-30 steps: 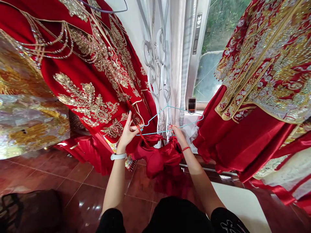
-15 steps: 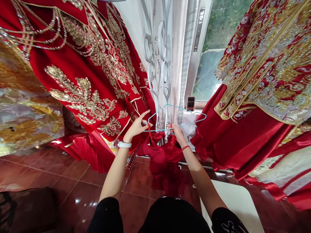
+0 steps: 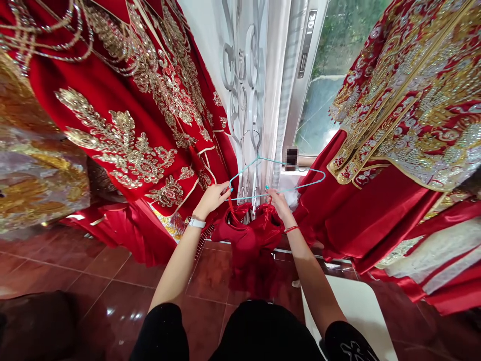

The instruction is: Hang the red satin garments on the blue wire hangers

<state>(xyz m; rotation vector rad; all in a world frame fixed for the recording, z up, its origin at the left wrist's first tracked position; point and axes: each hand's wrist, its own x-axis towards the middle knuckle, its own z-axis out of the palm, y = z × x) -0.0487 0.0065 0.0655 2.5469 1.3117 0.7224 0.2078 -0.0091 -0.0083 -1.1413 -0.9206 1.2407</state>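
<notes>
While hands (image 3: 213, 198) (image 3: 278, 203) hold its straps (image 3: 232, 211), the dress (image 3: 251, 243) hangs below

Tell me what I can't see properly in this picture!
In the head view:
Thin red fabric strap: its top is hidden by the bare left hand.
Dark pixelated rectangle: blurred, so I can't tell what it is.
White flat tabletop with rounded corners: cut off by the bottom edge.
Red cloth gown with gold embroidery: cut off by the top edge.

Hanger (image 3: 257, 159): before the scrollwork (image 3: 248, 55), above the dress (image 3: 251, 245)
Dress: below left hand (image 3: 215, 198) and right hand (image 3: 278, 201), over floor (image 3: 209, 277)
Window (image 3: 323, 105): right of scrollwork
Robe (image 3: 124, 120): left of left hand
Jacket (image 3: 406, 105): right of window
</notes>
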